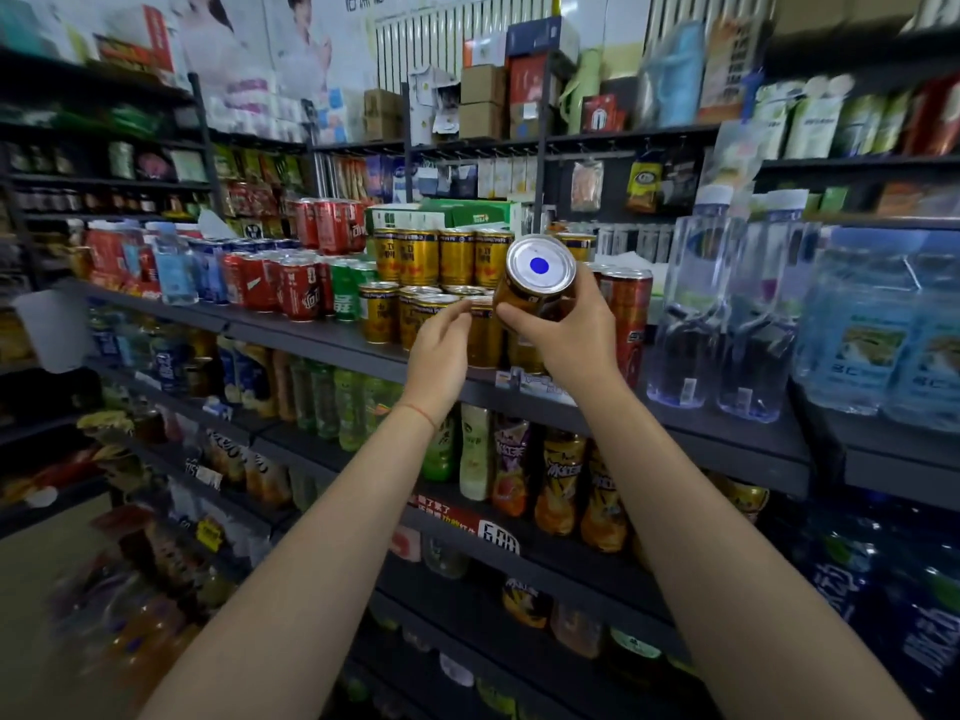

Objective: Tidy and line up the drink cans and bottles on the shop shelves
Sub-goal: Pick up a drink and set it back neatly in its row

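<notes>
Up at the drinks shelf (322,330), both bare forearms reach forward and up from the near edge. The right hand (566,335) grips a gold can (535,285), thumb curled on its left side and fingers wrapped round the right, holding it tilted so its silver end with a blue dot faces the camera, just above the shelf's front row. The left hand (441,350) is raised beside it with fingers loosely extended and holding nothing, its fingertips (457,306) at the rims of the standing gold cans (415,283); whether they touch cannot be told. A thin red cord (421,412) circles the left wrist. The hands hide the nearer gold cans, so the front rows cannot be counted in full; four stand in a raised back row, with part of a fifth behind the held can, and roughly four tops show in front. A tall red can (631,324) stands just right of the held one, half hidden by the right hand. Further right stand two big clear water bottles (727,314), then blue-labelled jugs (883,330) cut off at the frame edge. To the left are red cola cans (296,293) and green cans (348,291), too crowded to count. Lower shelves hold blurred juice bottles (561,485).
</notes>
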Motion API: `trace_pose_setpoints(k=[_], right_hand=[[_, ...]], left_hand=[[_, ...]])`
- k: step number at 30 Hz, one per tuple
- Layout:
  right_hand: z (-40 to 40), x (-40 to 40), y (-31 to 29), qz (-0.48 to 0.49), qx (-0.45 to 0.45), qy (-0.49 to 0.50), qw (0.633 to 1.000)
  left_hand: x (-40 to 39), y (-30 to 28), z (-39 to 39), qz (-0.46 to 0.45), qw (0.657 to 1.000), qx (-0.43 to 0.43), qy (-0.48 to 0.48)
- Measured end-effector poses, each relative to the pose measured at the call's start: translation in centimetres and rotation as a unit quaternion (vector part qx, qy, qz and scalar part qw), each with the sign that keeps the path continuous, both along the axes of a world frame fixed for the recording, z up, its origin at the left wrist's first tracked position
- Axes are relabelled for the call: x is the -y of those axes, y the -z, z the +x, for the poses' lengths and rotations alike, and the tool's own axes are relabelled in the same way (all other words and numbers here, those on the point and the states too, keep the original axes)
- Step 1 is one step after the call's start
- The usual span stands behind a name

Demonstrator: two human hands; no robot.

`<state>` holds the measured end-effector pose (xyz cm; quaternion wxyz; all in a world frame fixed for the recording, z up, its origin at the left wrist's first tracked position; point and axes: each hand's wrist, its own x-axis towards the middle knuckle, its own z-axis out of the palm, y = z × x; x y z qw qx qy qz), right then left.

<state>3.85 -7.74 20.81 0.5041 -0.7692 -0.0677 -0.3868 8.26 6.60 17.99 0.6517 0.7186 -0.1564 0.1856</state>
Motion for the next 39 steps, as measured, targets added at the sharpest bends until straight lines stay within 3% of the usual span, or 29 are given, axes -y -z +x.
trace_pose_setpoints(k=[4, 6, 9, 13, 20, 24, 39], right_hand=[[3.8, -1.9, -2.1, -0.012, -0.019, 0.017, 1.0], [6.2, -3.0, -3.2, -0.009, -0.041, 0.034, 0.999], [10.2, -4.4, -4.5, -0.002, -0.072, 0.066, 0.995], [14.6, -6.1, -5.4, -0.036, -0.107, 0.117, 0.987], [19.8, -6.6, -5.0, -0.068, -0.187, 0.184, 0.963], [20.4, -6.9, -5.3, -0.087, -0.21, 0.208, 0.951], [19.9, -8.6, -5.3, -0.115, -0.25, 0.252, 0.928]], left_hand=[[-3.3, -0.1, 4.8, 0.061, 0.997, 0.019, -0.052], [-4.5, -0.4, 7.5, 0.142, 0.986, 0.041, -0.074], [-5.8, -0.8, 11.5, 0.287, 0.944, 0.122, -0.105], [-6.7, -1.4, 15.9, 0.364, 0.907, 0.186, -0.1], [-7.0, 1.0, 18.2, 0.261, 0.938, 0.224, -0.04], [-6.7, 1.4, 17.9, 0.205, 0.949, 0.231, -0.054], [-6.3, 2.1, 18.1, 0.231, 0.938, 0.244, -0.082]])
